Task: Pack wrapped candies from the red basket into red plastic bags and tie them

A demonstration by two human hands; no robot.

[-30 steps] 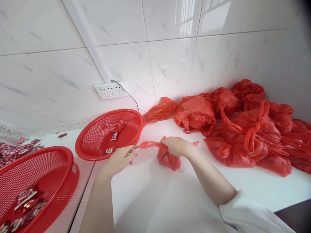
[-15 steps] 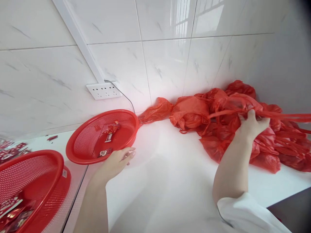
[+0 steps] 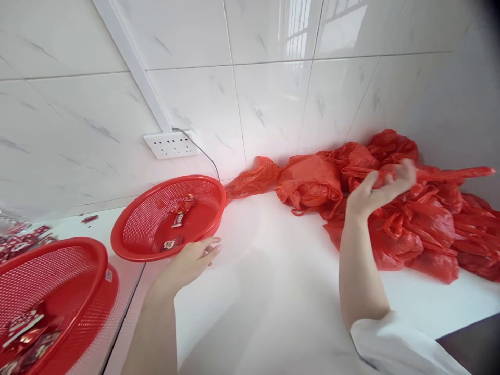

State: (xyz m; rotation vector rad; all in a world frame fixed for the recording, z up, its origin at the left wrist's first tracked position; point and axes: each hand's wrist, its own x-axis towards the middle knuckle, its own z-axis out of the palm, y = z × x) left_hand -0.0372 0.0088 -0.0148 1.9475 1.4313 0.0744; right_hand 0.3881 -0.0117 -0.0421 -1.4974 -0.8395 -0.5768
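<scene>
Small bag [image 3: 449, 174] moved since the earlier frame: was on the worktop [image 3: 265, 291] right of the back basket [image 3: 201, 221], now looks to lie atop the pile [image 3: 433, 224], well right of that basket; right hand [image 3: 369, 200] went over too. Left to right: loose sweets [image 3: 23, 242], wrapped, left of back basket, unbagged. Front basket [image 3: 102, 255], left of back basket and nearer the person, a few packets [image 3: 29, 333] inside. Back basket has a few pieces [image 3: 177, 220] in it, also unbagged. Left hand [image 3: 191, 260] by back basket's near right rim, fingers loosely curled, thumb apart, nothing seen in it. Right hand over the pile, fingers spread, blurred; can't tell if touching the bag. Done, my judgement: many bags filled, some apparently knotted, latest one seemingly set down. Left: basket contents and loose sweets. Bag count unclear.
</scene>
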